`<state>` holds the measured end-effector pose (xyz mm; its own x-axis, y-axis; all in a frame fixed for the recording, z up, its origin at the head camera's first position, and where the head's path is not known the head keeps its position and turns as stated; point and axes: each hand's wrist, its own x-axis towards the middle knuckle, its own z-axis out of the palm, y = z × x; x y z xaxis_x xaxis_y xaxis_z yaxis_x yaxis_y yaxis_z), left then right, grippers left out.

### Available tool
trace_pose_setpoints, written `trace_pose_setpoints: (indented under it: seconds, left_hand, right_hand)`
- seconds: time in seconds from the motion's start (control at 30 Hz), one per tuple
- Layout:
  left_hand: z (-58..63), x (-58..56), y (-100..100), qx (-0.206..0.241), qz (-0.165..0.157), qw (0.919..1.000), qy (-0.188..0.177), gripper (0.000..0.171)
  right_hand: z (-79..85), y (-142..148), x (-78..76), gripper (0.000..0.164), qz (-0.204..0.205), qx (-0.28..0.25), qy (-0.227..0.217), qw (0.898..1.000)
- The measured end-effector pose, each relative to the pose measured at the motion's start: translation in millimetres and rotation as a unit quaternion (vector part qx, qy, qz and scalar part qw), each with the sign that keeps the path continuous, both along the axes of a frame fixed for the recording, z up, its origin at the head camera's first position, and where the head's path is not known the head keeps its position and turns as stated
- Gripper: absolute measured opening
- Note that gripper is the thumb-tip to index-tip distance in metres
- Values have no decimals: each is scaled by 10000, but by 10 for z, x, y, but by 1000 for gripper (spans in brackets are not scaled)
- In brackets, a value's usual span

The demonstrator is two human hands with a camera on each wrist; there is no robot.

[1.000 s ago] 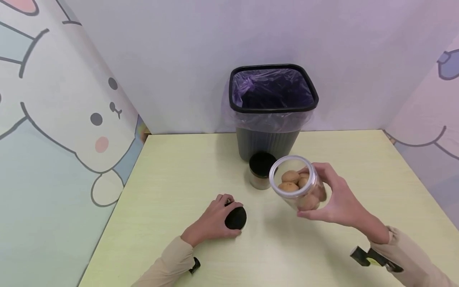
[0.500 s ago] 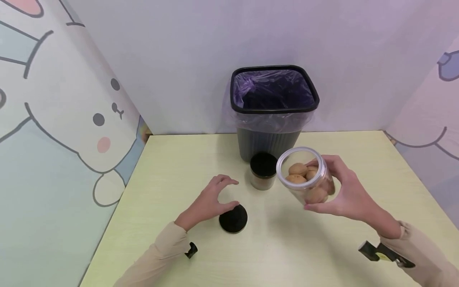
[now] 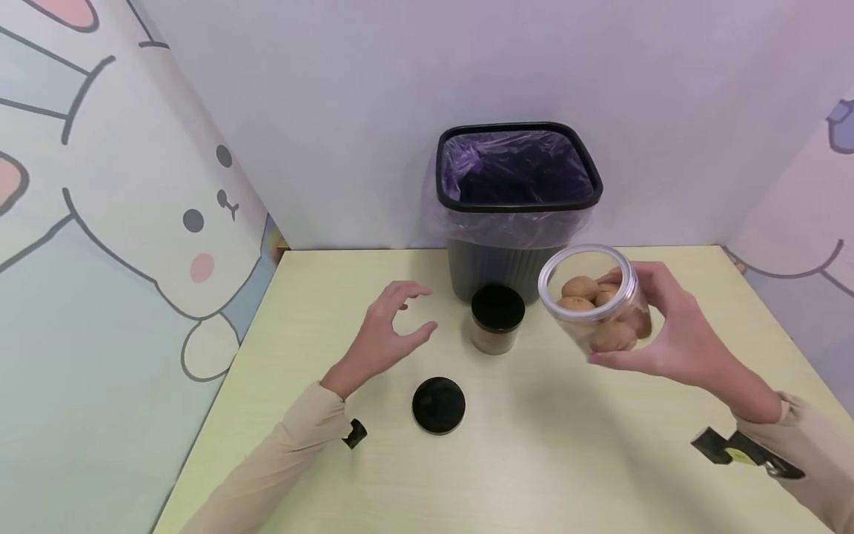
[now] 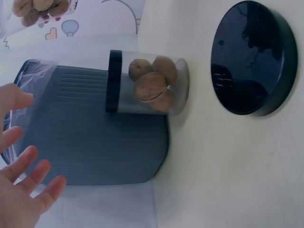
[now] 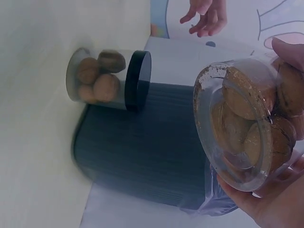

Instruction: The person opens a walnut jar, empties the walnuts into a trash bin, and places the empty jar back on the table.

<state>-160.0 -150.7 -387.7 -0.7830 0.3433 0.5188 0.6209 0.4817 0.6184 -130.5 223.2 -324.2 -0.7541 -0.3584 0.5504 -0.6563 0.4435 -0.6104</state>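
My right hand (image 3: 667, 326) grips a clear open-topped jar (image 3: 600, 319) of walnuts (image 3: 580, 289) from its right side, holding it above the table and tilted to the left. The right wrist view shows the jar's base (image 5: 232, 128) with several walnuts behind it. My left hand (image 3: 380, 334) hovers over the table, holding nothing, its thumb and fingers apart. A round black lid (image 3: 438, 406) lies flat on the table below it. Between the hands a second jar (image 3: 494, 337), closed with a black lid (image 3: 498, 308), stands upright; walnuts (image 4: 152, 85) show inside it in the left wrist view.
A dark grey trash bin (image 3: 503, 263) with a purple-tinted plastic liner (image 3: 527, 163) stands at the back of the pale table (image 3: 520, 475), right behind the closed jar. Walls with cartoon drawings (image 3: 167, 185) border the left and right sides.
My left hand has let go of the black lid, leaving it on the table, and moved up and forward. My right hand has raised the open jar and carried it to the right.
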Motion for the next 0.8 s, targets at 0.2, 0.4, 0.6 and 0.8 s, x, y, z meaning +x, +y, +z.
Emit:
trace_pose_setpoints:
  seconds: [0.2,0.4,0.6,0.8]
  left_hand:
    - [159,-95,-18,180,15,9993,343,40]
    - [274,-171,-25,384,71,9972,631,38]
    - [343,-236,-28,505,62,9951,850,38]
    - [396,-352,-14,641,116,9919,1092,37]
  right_hand:
    - [71,43,-49,104,-73,40,-32,10000]
    - [65,129,-136,104,-215,71,-63,9997]
    - [152,175,-163,108,-429,300,-11,9986]
    - [210,218,-206,110,-524,567,85,9970]
